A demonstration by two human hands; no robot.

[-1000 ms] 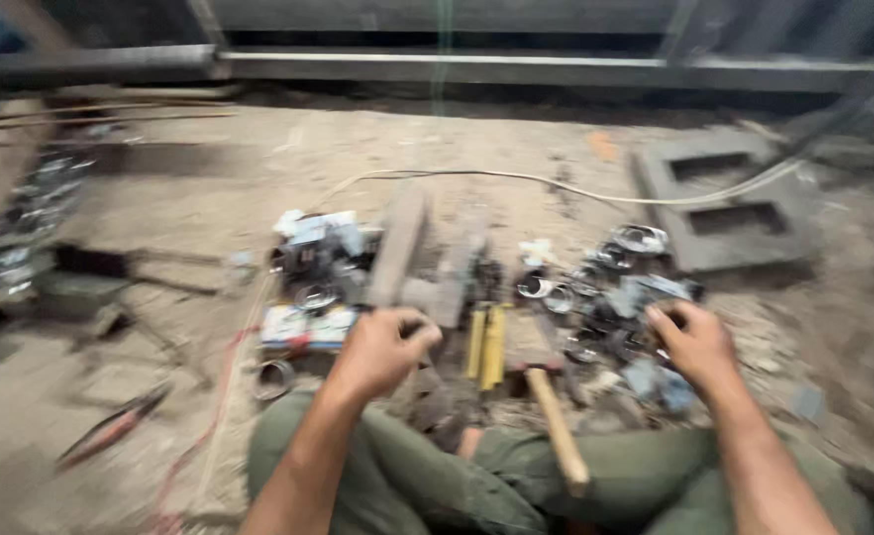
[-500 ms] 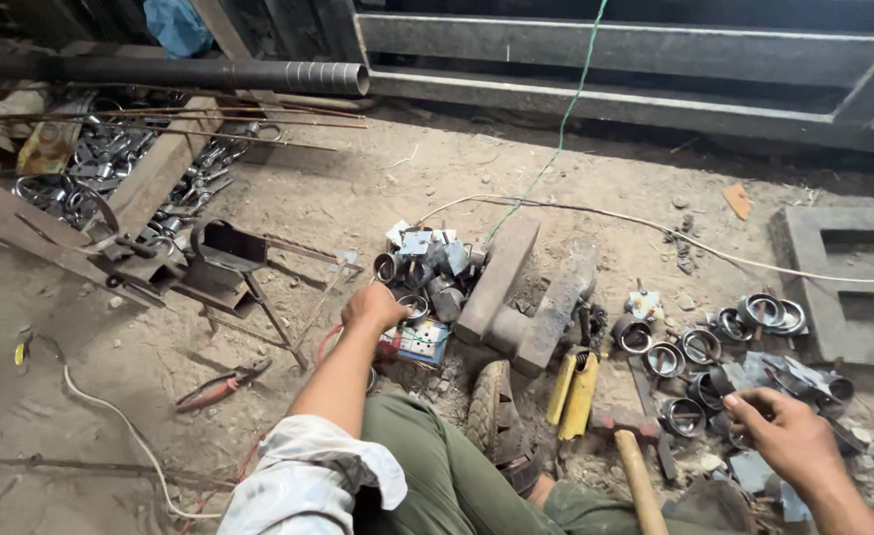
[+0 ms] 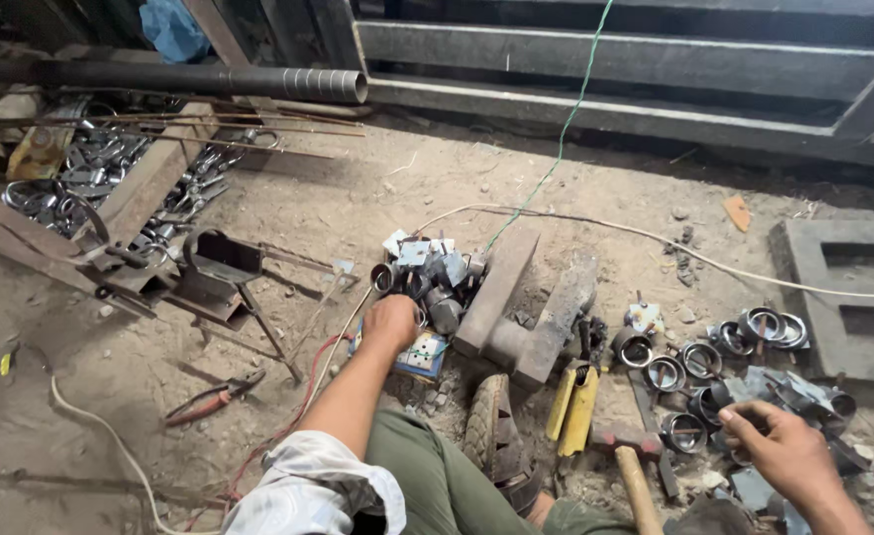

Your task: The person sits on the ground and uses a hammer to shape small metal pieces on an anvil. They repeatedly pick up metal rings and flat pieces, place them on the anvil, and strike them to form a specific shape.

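A: Big thing first: the steel block (image 3: 531, 307) lies beside the heap of metal pieces (image 3: 427, 272). Left hand (image 3: 392, 322)?

B: Curled down on that heap; grip hidden, cannot tell. Right hand (image 3: 778, 451) pinches a small ring (image 3: 729, 416) among the rings (image 3: 714, 362).

A: Risk?

B: Sharp edges could cut bare fingers, I'd judge

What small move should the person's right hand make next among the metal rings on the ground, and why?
Probably close the right hand on one metal ring and lift it clear. The fingers are already curled at the edge of the ring pile, while the left hand rests at the heap of small metal pieces, so a pick-up looks nearest.
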